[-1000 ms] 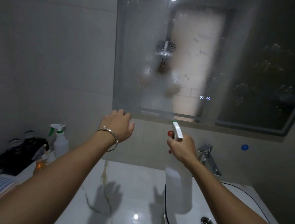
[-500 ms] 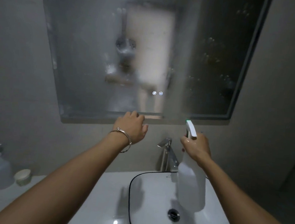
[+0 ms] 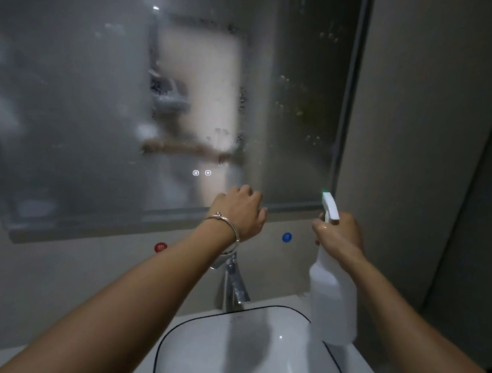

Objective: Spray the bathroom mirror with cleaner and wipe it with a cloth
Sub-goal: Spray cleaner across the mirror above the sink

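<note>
Since half a second ago, both hands are sitting nearer the lower right corner of the mirror (image 3: pixel 97 99). The right hand (image 3: pixel 340 236) is gripping the neck of a white plastic spray bottle (image 3: pixel 333 301), with the nozzle aiming up at the glass. The left hand (image 3: pixel 238 212) is hovering empty before the mirror's bottom edge, fingers loosely curled. Fogged, droplet-beaded glass is spreading above both hands. Below them a chrome faucet (image 3: pixel 234 283) is standing over a glossy white basin (image 3: pixel 203 355) with a dark rim.

Dim, greyish light, a small glare spot on the basin (image 3: pixel 280 336), soft focus and wide-angle bending at the edges.
</note>
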A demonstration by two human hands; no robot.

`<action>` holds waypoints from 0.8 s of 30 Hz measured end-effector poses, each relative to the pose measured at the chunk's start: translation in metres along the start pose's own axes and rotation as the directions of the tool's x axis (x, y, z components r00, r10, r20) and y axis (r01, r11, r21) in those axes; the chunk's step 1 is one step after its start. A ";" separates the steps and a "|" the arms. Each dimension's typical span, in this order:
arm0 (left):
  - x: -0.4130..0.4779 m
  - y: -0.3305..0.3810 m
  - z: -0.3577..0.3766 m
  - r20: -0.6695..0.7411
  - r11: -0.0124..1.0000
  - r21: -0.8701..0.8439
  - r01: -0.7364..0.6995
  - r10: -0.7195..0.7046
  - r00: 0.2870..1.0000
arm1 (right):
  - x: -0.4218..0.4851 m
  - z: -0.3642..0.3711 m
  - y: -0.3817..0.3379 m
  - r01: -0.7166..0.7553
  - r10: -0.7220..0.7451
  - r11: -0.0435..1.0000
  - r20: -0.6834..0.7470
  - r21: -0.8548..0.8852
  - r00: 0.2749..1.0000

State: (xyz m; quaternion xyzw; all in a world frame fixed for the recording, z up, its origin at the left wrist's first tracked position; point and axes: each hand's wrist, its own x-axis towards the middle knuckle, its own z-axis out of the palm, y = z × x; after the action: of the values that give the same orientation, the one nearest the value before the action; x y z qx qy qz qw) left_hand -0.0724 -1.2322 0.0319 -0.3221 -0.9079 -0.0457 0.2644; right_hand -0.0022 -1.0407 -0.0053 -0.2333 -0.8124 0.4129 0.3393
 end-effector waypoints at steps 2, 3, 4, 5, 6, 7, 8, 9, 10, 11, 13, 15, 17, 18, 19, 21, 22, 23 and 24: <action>0.012 0.007 -0.001 -0.026 1.000 0.018 -0.013 0.014 1.000 | 0.010 -0.002 -0.006 0.033 -0.033 0.999 -0.003 0.030 0.999; 0.017 0.010 -0.002 -0.040 0.999 0.032 -0.014 0.015 0.999 | 0.013 -0.001 -0.011 0.053 -0.053 0.996 -0.002 0.065 0.999; 0.022 0.012 -0.003 -0.057 0.999 0.046 -0.007 0.010 0.998 | 0.016 0.000 -0.018 0.075 -0.075 0.991 0.003 0.112 0.997; 0.025 0.013 -0.003 -0.076 0.998 0.057 0.007 -0.003 0.997 | 0.018 0.003 -0.027 0.101 -0.105 0.982 0.015 0.159 0.994; 0.028 0.013 -0.004 -0.098 0.997 0.067 0.026 -0.019 0.995 | 0.020 0.007 -0.037 0.135 -0.143 0.971 0.030 0.195 0.989; 0.029 0.012 -0.005 -0.120 0.996 0.078 0.046 -0.036 0.992 | 0.021 0.011 -0.049 0.173 -0.188 0.960 0.049 0.221 0.981; 0.029 0.007 -0.007 -0.139 0.993 0.093 0.069 -0.056 0.989 | 0.021 0.016 -0.062 0.213 -0.237 0.946 0.072 0.243 0.969; 0.028 0.001 -0.008 -0.153 0.989 0.110 0.096 -0.078 0.985 | 0.020 0.021 -0.076 0.248 -0.285 0.930 0.106 0.270 0.953; 0.025 -0.008 -0.010 -0.161 0.984 0.128 0.126 -0.105 0.981 | 0.017 0.027 -0.088 0.275 -0.331 0.912 0.149 0.303 0.932; 0.021 -0.019 -0.011 -0.164 0.977 0.144 0.161 -0.136 0.977 | 0.013 0.034 -0.100 0.298 -0.374 0.896 0.195 0.330 0.907; 0.007 -0.044 -0.013 -0.166 0.954 0.173 0.244 -0.216 0.962 | 0.003 0.051 -0.121 0.345 -0.447 0.869 0.266 0.354 0.854; -0.009 -0.070 -0.018 -0.168 0.919 0.207 0.336 -0.305 0.937 | -0.010 0.070 -0.137 0.366 -0.497 0.843 0.310 0.395 0.811; -0.028 -0.095 -0.024 -0.169 0.874 0.241 0.422 -0.390 0.905 | -0.025 0.089 -0.149 0.375 -0.536 0.820 0.349 0.431 0.769; -0.038 -0.107 -0.026 -0.172 0.852 0.256 0.457 -0.425 0.888 | -0.032 0.098 -0.156 0.374 -0.551 0.811 0.374 0.449 0.746; -0.047 -0.118 -0.029 -0.175 0.830 0.271 0.488 -0.456 0.873 | -0.039 0.107 -0.162 0.362 -0.563 0.802 0.400 0.475 0.723; -0.069 -0.138 -0.034 -0.179 0.786 0.300 0.541 -0.511 0.841 | -0.052 0.124 -0.174 0.309 -0.587 0.775 0.444 0.551 0.677; -0.080 -0.146 -0.037 -0.183 0.763 0.312 0.567 -0.537 0.823 | -0.059 0.131 -0.181 0.283 -0.600 0.760 0.464 0.585 0.652; -0.090 -0.154 -0.039 -0.186 0.740 0.322 0.590 -0.561 0.806 | -0.066 0.138 -0.188 0.266 -0.616 0.747 0.483 0.609 0.623; -0.099 -0.161 -0.042 -0.189 0.718 0.334 0.611 -0.584 0.790 | -0.073 0.145 -0.195 0.257 -0.632 0.736 0.500 0.626 0.592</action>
State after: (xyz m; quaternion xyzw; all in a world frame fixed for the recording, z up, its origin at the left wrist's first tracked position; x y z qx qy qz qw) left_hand -0.0869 -1.4255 0.0310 0.0469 -0.9442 0.0357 0.3240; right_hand -0.0813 -1.2706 0.0678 0.2504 -0.7759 0.5574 0.1563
